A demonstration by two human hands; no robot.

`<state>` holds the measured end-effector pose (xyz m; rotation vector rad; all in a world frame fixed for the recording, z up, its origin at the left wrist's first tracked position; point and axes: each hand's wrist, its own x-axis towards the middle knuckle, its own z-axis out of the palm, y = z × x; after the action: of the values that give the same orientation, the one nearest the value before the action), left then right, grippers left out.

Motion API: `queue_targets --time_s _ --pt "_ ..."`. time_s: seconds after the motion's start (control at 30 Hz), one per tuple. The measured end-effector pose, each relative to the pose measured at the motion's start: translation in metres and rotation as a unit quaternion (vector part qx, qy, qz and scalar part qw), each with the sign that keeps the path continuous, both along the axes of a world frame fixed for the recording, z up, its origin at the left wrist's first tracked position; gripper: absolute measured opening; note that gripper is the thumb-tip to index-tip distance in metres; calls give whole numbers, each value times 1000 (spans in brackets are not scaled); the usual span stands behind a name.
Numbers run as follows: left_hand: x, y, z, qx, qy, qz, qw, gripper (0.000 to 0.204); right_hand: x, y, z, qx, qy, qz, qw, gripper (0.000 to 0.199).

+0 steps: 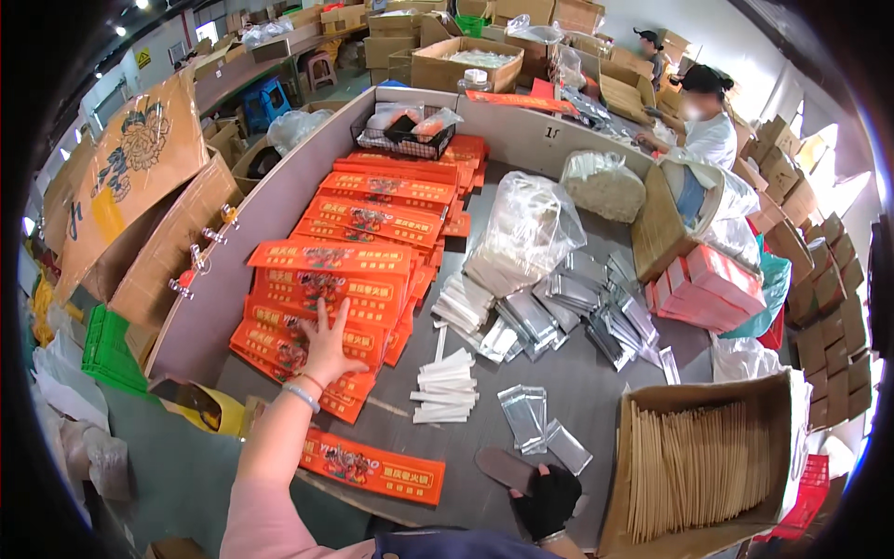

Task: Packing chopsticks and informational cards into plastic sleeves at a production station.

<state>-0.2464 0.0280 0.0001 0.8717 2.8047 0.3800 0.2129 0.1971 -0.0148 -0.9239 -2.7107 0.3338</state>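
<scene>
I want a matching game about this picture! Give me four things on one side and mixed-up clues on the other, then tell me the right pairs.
Things:
1. Left hand
2. Right hand
3. Thin sticks
4. Wire basket

Clues:
A. Standing in rows inside an open cardboard box
B. Wearing a black glove that leaves the fingertips showing
C. At the far end of the table
D. Fingers spread over orange-red packets

Right pairs: 1-D, 2-B, 3-A, 4-C
</scene>
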Motion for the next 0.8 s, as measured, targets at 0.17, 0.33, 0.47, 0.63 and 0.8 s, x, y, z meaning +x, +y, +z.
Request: queue_targets --time_s 0.17,0.33,0.47,0.63,0.8 --pt "-78 105 -1 55 36 1 998 139 -23 -6 40 -1 -72 -30 997 52" --pt "-116 149 -11 82 49 -4 995 131 -20 -8 37 30 -29 -29 999 54" --pt "-86 129 10 69 81 -12 994 114 -9 -18 37 41 1 -24 999 59" --pt "13 64 2 170 72 -191 964 65 0 -11 26 24 23 3 999 60" --pt "175 11 35 129 -188 -205 952 43 -3 19 41 -42 -26 71 996 47"
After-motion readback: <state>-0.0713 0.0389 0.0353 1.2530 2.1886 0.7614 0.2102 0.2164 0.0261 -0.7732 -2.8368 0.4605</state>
